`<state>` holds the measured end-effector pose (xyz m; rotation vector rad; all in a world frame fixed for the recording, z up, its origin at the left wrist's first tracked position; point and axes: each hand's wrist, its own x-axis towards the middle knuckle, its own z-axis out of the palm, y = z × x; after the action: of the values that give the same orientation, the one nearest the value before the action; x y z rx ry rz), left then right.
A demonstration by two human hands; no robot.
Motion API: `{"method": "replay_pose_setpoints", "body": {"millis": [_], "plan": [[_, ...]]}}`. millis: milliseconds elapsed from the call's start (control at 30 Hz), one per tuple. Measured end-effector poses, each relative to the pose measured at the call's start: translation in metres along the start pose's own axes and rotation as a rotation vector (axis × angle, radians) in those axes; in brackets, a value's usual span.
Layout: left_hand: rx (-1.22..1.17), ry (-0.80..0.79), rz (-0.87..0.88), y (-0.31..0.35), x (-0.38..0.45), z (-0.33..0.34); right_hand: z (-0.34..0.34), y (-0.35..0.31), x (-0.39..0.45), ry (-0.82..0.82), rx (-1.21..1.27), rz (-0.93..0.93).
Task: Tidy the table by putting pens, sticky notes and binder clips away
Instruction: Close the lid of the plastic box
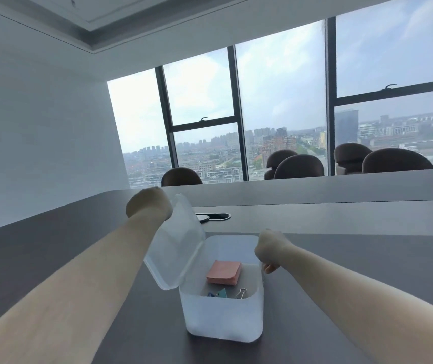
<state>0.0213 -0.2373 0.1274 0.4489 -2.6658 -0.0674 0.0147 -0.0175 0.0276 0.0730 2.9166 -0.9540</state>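
A translucent white storage box [223, 319] stands on the dark table near me. Its hinged lid [176, 245] is raised and tilted to the left. My left hand [149, 203] is at the lid's top edge and holds it up; the fingers are hidden behind the lid. Inside the box lie a pink pad of sticky notes [224, 272] and several binder clips [227, 293], blue, teal and silver. My right hand [269, 249] grips the right rim of the box, fingers curled over it. No pens are in view.
The dark conference table [354, 248] stretches far and to the right. A cable port with a small round white item [214, 217] lies behind the lid. Several dark chair backs [299, 166] line the far side under large windows.
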Motion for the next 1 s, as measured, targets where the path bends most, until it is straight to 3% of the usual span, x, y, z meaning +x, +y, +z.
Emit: {"method": "replay_pose_setpoints", "body": {"millis": [233, 533, 767, 1000], "plan": [[-0.068, -0.017, 0.119, 0.054, -0.028, -0.024, -0.017, 0.010, -0.017, 0.043, -0.073, -0.083], [-0.115, -0.242, 0.318, 0.123, -0.079, 0.018, -0.017, 0.038, -0.022, 0.058, -0.054, -0.078], [-0.086, -0.345, 0.374, 0.135, -0.102, 0.073, -0.007, 0.047, -0.020, 0.032, -0.149, -0.087], [-0.073, -0.330, 0.418, 0.133, -0.100, 0.084, -0.002, 0.066, -0.015, 0.010, -0.109, -0.051]]}}
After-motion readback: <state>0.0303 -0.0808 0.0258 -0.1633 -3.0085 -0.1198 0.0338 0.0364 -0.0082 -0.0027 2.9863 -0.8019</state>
